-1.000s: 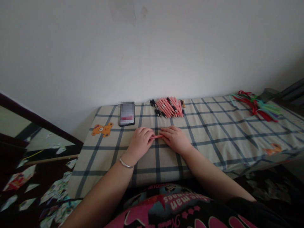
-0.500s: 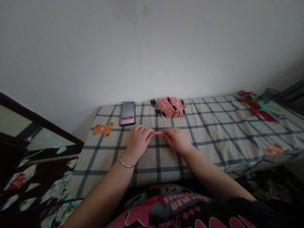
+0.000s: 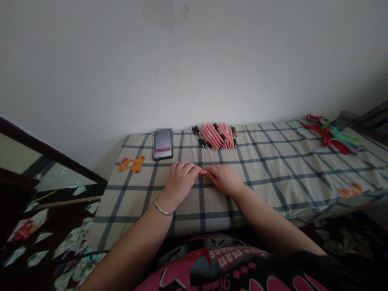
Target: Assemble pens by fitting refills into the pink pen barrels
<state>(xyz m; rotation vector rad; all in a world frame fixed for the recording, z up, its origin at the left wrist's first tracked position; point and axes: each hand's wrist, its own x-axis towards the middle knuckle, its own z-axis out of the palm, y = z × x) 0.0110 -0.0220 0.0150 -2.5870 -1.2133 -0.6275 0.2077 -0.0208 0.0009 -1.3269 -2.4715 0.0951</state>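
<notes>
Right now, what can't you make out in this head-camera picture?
Head view: pink pen, only a short bit shows; the left hand and right hand fingers cover its ends.
Phone screen: blurred out, unreadable.
Pen pile by the wall: too small and overlapping to count.
Dark object at the far right: dim, too small to identify.

Your left hand [image 3: 179,182] and right hand [image 3: 222,178] pinch the pink pen [image 3: 204,172] mid-frame so only a sliver peeks out, the phone [image 3: 163,143] screen just above is blurred, and that dark thing [image 3: 374,116] gets chopped by the right edge.
</notes>
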